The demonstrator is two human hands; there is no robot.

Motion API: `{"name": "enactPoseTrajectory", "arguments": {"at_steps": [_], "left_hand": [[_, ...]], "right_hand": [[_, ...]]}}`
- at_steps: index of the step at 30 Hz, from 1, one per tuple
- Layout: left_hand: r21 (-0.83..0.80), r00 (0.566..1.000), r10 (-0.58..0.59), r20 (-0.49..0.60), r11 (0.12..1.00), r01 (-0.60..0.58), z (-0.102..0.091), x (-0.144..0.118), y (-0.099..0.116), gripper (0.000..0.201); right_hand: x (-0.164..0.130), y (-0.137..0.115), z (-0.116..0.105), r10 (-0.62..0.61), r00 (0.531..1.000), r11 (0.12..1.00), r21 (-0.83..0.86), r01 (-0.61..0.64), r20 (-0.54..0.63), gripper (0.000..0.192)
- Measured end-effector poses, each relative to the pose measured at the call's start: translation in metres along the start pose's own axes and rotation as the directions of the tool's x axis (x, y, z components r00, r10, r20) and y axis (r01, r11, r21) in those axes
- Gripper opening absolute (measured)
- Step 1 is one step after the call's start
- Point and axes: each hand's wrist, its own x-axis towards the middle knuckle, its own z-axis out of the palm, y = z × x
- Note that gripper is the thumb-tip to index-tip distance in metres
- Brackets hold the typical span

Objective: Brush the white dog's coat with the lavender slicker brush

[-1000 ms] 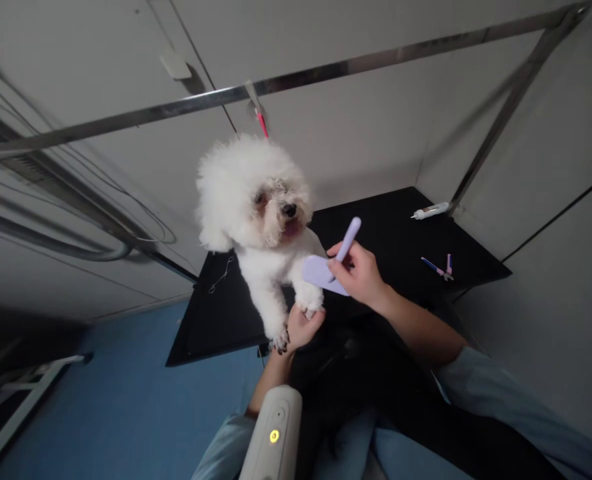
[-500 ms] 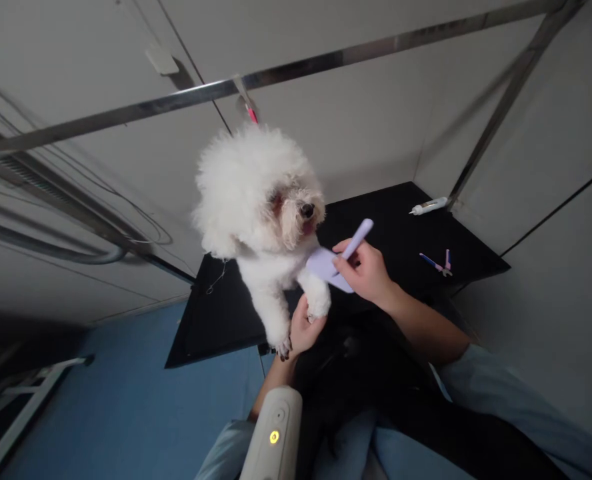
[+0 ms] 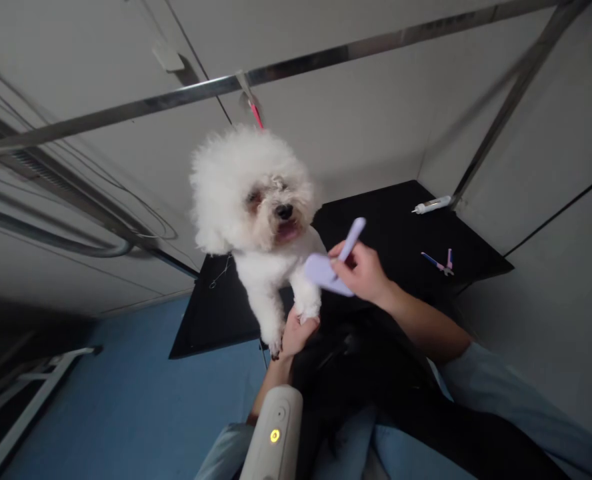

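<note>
A fluffy white dog (image 3: 249,193) stands on the black grooming table (image 3: 216,313), facing me with its mouth partly open. My left hand (image 3: 296,333) is closed around one of its front paws, with the thumb on top. The other front paw rests by my left wrist. In my right hand (image 3: 366,270) is a lilac slicker brush (image 3: 326,273), gripped near the base of its handle. The brush head lies close beside the dog's raised foreleg; its bristle side faces away from me, and whether it touches the coat I cannot tell.
Nail clippers (image 3: 439,264) and a white pen-like tool (image 3: 432,205) lie on the table's right side. A metal rail (image 3: 306,67) crosses behind the dog, with a red-ended strap (image 3: 256,115) hanging from it. A white device (image 3: 273,433) juts up in front of me.
The dog's head has turned and shifted to the left, and its mouth shows more open. My left hand with the paw has moved slightly left; the brush has shifted a little.
</note>
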Motion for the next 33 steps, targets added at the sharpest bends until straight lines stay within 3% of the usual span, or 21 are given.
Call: {"name": "enactPoseTrajectory", "arguments": {"at_steps": [1, 2, 5, 6, 9, 10, 13, 14, 17, 18, 21, 22, 25, 26, 29, 30, 33], "left_hand": [[-0.012, 1.000, -0.011, -0.004, 1.000, 0.011, -0.001, -0.001, 0.000, 0.032], [-0.009, 1.000, -0.013, 0.002, 1.000, 0.013, -0.001, -0.003, 0.000, 0.034], [0.033, 0.999, 0.020, 0.031, 0.999, -0.021, -0.002, -0.006, 0.006, 0.040], [0.034, 0.998, 0.029, 0.051, 0.999, -0.031, -0.002, -0.007, 0.009, 0.042], [-0.030, 0.986, 0.028, 0.163, 0.999, -0.024, -0.002, -0.012, 0.016, 0.050], [-0.059, 0.979, 0.020, 0.205, 0.998, -0.009, -0.003, -0.014, 0.017, 0.053], [-0.144, 0.963, -0.021, 0.269, 0.988, 0.062, -0.008, -0.023, 0.012, 0.056], [-0.189, 0.963, -0.026, 0.269, 0.979, 0.079, -0.010, -0.025, 0.009, 0.054], [-0.351, 0.967, -0.010, 0.255, 0.931, 0.102, -0.016, -0.031, 0.001, 0.041], [-0.392, 0.963, -0.004, 0.268, 0.913, 0.113, -0.018, -0.032, -0.001, 0.038], [-0.434, 0.912, 0.007, 0.409, 0.881, 0.188, -0.023, -0.033, -0.003, 0.043], [-0.436, 0.892, 0.010, 0.453, 0.875, 0.212, -0.024, -0.033, -0.003, 0.048], [-0.438, 0.864, -0.001, 0.503, 0.862, 0.256, -0.029, -0.033, -0.004, 0.055], [-0.437, 0.861, -0.005, 0.508, 0.860, 0.262, -0.030, -0.033, -0.005, 0.057], [-0.434, 0.831, 0.013, 0.556, 0.858, 0.276, -0.035, -0.034, -0.011, 0.061], [-0.446, 0.831, 0.025, 0.556, 0.852, 0.273, -0.036, -0.035, -0.013, 0.061], [-0.467, 0.829, 0.029, 0.559, 0.837, 0.285, -0.039, -0.036, -0.017, 0.061]], "right_hand": [[0.001, -0.001, 0.000, 0.001, 0.998, 1.000, -0.019, -0.003, -0.067, 0.016], [0.001, -0.002, -0.001, -0.009, 0.999, 1.000, -0.024, 0.008, -0.053, 0.018], [0.002, -0.006, 0.003, -0.023, 0.970, 0.999, 0.052, 0.011, 0.242, 0.020], [0.003, -0.006, 0.005, -0.005, 0.969, 0.998, 0.069, -0.012, 0.247, 0.019], [0.003, -0.006, 0.012, 0.027, 0.999, 0.998, 0.058, -0.029, 0.035, 0.019], [0.002, -0.006, 0.014, -0.001, 0.999, 0.998, 0.061, -0.002, 0.054, 0.020], [0.003, -0.006, 0.017, -0.075, 0.961, 0.992, 0.120, 0.045, 0.265, 0.021], [0.003, -0.005, 0.017, -0.066, 0.973, 0.991, 0.126, 0.038, 0.222, 0.020], [0.006, -0.003, 0.019, -0.032, 0.995, 0.992, 0.118, 0.042, -0.090, 0.019], [0.006, -0.003, 0.021, -0.050, 0.996, 0.990, 0.132, 0.059, -0.069, 0.021], [0.002, -0.002, 0.027, -0.074, 0.970, 0.981, 0.192, 0.029, 0.232, 0.024], [0.001, -0.002, 0.029, -0.051, 0.971, 0.983, 0.183, 0.008, 0.233, 0.024], [0.000, -0.002, 0.033, -0.039, 0.999, 0.988, 0.149, 0.036, 0.013, 0.022], [0.000, -0.002, 0.034, -0.068, 0.997, 0.986, 0.155, 0.060, 0.043, 0.023], [-0.002, -0.002, 0.039, -0.090, 0.942, 0.985, 0.171, 0.035, 0.325, 0.024], [-0.002, -0.001, 0.040, -0.064, 0.944, 0.989, 0.148, 0.016, 0.323, 0.024], [-0.004, 0.000, 0.046, -0.068, 0.989, 0.992, 0.116, 0.053, 0.134, 0.025]]}}
